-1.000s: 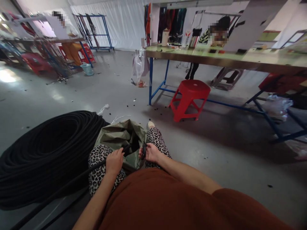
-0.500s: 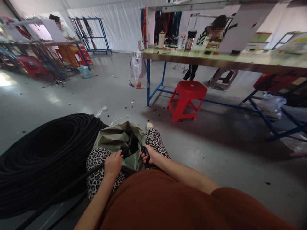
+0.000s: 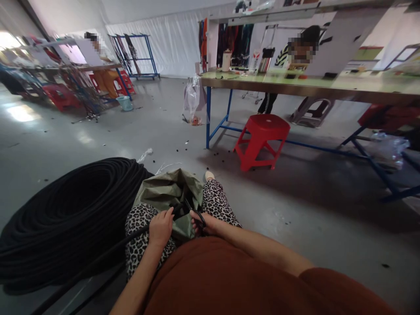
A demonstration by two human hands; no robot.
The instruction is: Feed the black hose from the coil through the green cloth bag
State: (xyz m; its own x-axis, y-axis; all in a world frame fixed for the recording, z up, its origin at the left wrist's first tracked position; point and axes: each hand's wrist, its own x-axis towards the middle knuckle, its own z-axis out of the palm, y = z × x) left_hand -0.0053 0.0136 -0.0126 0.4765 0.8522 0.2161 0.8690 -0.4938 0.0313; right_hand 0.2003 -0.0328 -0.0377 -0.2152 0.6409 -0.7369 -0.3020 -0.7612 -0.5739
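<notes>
My left hand [image 3: 160, 227] grips a thin black hose [image 3: 98, 262] that runs across my left knee from the lower left. Its free end sticks out past my fingers, over the mouth of an olive-green bag [image 3: 167, 192] held between my knees. My right hand [image 3: 203, 222] holds black-handled scissors [image 3: 192, 211], fingers through the loops, with the blades at the hose end. A big coil of the same black hose [image 3: 62, 214] lies on the floor to my left. My legs are in leopard-print trousers.
A red plastic stool [image 3: 260, 138] stands ahead beside a long blue-framed workbench [image 3: 295, 85], where another person sits at the far side. A clear plastic bag [image 3: 195, 98] hangs at the bench corner. Racks, red stools and a second person are at the far left. Small black scraps dot the grey floor.
My right hand has brought the scissors leftward onto the hose end held by my left hand. The view has tilted slightly; the left hand keeps its grip.
</notes>
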